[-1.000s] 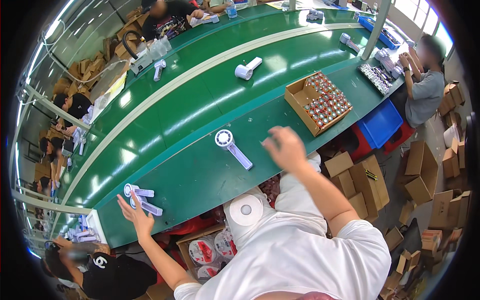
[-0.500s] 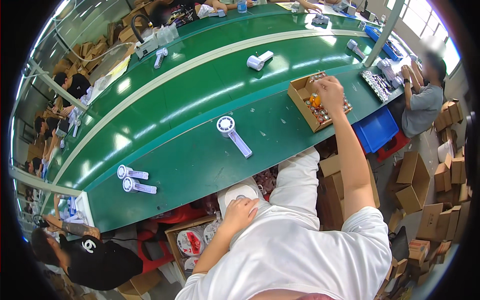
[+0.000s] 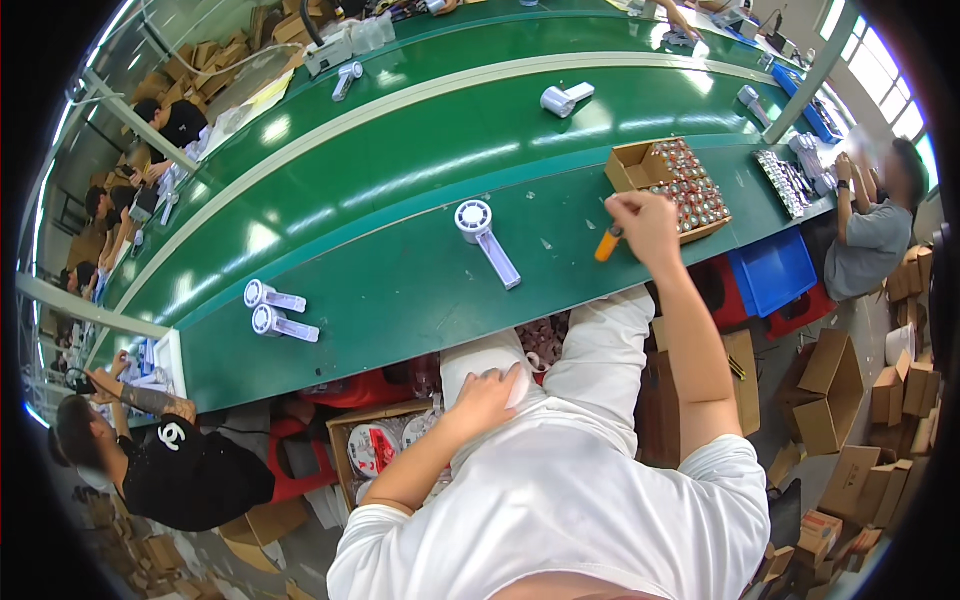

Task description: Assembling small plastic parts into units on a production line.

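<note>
My right hand (image 3: pixel 645 225) pinches an orange cylindrical battery (image 3: pixel 607 245) above the green bench, just left of a cardboard box (image 3: pixel 628 170). Upright batteries (image 3: pixel 690 190) with silvery ends fill much of that box; its far-left part shows bare cardboard. Down at my lap, my left hand (image 3: pixel 486 400) is curled against a white disc-like thing (image 3: pixel 518 388), which it partly covers. A white handheld fan (image 3: pixel 485 240) lies on the bench in front of me, its handle toward me. Two more fans, an upper one (image 3: pixel 272 297) and a lower one (image 3: pixel 284 325), lie farther left.
Beyond the bench runs a green conveyor (image 3: pixel 400 160) carrying more fans. A blue bin (image 3: pixel 772 270) sits right of my legs, near a seated person (image 3: pixel 870 240). Another person (image 3: pixel 190 470) works at the left. Cardboard boxes (image 3: pixel 825 390) stand on the floor at right.
My right hand has come out of the box, leftward and toward me, with the orange battery. My left hand has shifted on my lap, covering more of the white disc. The view has turned slightly.
</note>
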Tool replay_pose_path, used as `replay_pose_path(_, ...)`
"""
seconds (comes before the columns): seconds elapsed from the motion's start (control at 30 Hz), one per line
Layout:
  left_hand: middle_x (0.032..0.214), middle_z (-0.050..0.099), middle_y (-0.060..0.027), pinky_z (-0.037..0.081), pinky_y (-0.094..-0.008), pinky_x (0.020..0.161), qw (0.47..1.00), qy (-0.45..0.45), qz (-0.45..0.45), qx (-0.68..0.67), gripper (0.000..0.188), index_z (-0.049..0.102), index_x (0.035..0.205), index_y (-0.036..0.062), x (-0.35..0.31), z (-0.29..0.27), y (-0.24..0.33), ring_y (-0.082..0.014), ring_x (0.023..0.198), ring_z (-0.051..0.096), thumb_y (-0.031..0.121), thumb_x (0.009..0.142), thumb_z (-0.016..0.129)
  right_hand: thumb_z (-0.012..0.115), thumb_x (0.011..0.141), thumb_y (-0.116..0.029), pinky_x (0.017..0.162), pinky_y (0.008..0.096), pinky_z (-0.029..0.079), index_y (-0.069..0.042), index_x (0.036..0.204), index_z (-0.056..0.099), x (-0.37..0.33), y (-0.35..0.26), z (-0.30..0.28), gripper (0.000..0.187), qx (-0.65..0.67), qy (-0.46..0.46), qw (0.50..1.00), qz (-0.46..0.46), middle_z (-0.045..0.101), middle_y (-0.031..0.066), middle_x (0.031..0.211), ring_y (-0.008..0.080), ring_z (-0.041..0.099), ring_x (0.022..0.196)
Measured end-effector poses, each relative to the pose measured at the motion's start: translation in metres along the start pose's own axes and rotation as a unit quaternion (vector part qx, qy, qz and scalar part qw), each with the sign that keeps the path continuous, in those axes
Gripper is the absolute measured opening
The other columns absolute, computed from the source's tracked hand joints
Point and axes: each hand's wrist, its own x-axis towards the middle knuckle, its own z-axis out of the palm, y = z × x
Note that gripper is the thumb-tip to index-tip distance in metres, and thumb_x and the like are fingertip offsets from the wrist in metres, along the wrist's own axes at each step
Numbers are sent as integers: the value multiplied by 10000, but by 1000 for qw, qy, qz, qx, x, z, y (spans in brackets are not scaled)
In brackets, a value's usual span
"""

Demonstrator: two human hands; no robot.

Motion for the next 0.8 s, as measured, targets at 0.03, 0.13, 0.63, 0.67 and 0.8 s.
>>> replay_pose_path(0.03, 1052, 595, -204, 436, -471, 817, 1000, -1, -4, -2, 822, 371, 1438, 63, -5, -20, 5, -335, 981, 602, 299, 738, 732, 722, 835, -160, 542, 259, 521, 36, 923, 729, -8, 4, 14, 215, 9, -11, 1000, 2, 704, 97, 706, 121, 665, 597)
replay_pose_path(0.13, 1102, 578, -240, 445, -443, 883, 983, 18, 80, -167, 918, 253, 1491, 28, -23, -70, 18, -372, 1003, 590, 231, 731, 727, 744, 824, -145, 573, 262, 527, 49, 910, 721, -28, 11, 52, 213, 79, -50, 996, 14, 709, 102, 746, 119, 651, 615)
replay_pose_path(0.63, 1067, 600, -134, 435, -280, 833, 719, 387, 82, -572, 983, 58, 1546, 20, -32, -77, 10, -163, 919, 559, 260, 766, 604, 766, 747, -114, 911, 372, 429, -53, 1175, 602, -63, 28, 62, 462, -142, -182, 946, -230, 598, 98, 1043, 314, 550, 1020)
replay_pose_path(0.67, 1067, 600, -134, 435, -280, 833, 718, 388, 81, -572, 983, 58, 1546, 20, -31, -79, 15, -163, 919, 559, 260, 766, 604, 746, 770, -86, 881, 371, 446, -54, 1168, 599, -62, 28, 61, 425, -156, -204, 944, -210, 594, 112, 1047, 329, 559, 994)
replay_pose_path(0.8, 1219, 566, -183, 417, -323, 890, 742, 471, 98, -467, 979, 53, 1522, -47, -21, -81, 18, -216, 1004, 541, 179, 752, 614, 705, 818, -42, 809, 353, 465, -12, 1087, 574, -70, 18, 62, 300, -52, -199, 977, -56, 581, 113, 1013, 297, 586, 910)
